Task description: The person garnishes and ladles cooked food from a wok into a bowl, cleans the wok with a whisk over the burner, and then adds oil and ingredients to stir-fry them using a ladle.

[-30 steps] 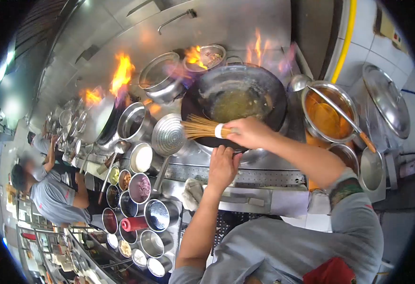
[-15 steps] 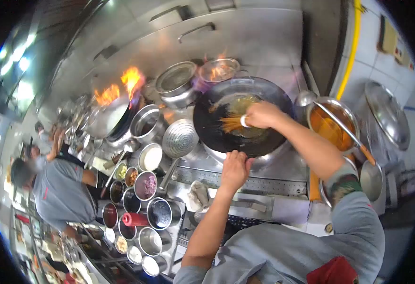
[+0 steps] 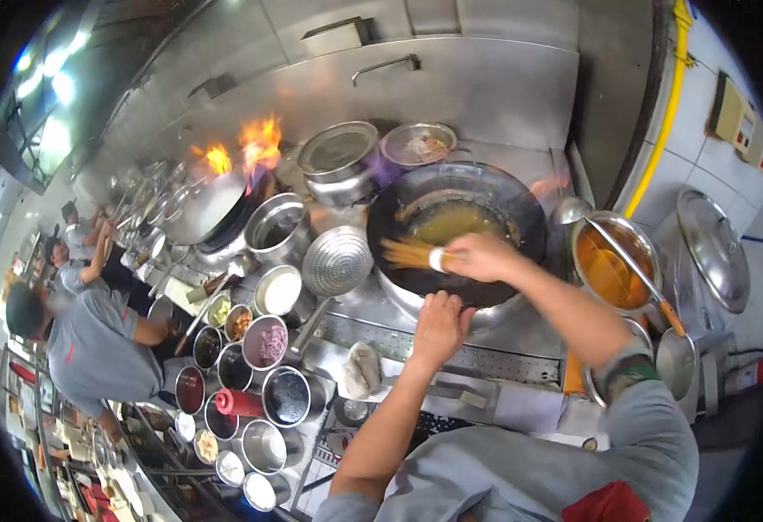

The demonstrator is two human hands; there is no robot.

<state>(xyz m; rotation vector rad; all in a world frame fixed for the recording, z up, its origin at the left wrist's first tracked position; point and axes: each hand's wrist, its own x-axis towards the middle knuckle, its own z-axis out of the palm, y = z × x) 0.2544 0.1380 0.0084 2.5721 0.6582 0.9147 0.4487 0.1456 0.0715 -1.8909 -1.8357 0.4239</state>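
A large black wok (image 3: 522, 204) sits on the burner in front of me, with yellowish liquid (image 3: 455, 223) pooled in its bottom. My right hand (image 3: 482, 259) is closed around a bamboo wok brush (image 3: 407, 254) with a white band, held over the near side of the wok. The bristles point left, close to the wok's inner wall; contact is unclear. At the near rim, my left hand (image 3: 440, 331) has its fingers curled on the wok's edge, the thumb out to the right. Left of the wok rests a perforated strainer ladle (image 3: 338, 261).
Flames (image 3: 259, 143) rise behind another wok (image 3: 203, 209) at the left. An orange-filled pot (image 3: 592, 261) with a ladle across it stands at the right. Several ingredient containers, one with chopped onion (image 3: 272, 344), crowd the lower left. A co-worker (image 3: 94, 348) stands at far left.
My right hand has moved the brush down and left, from the wok's middle toward its near left side. My left hand stays at the rim. The camera view has shifted slightly.
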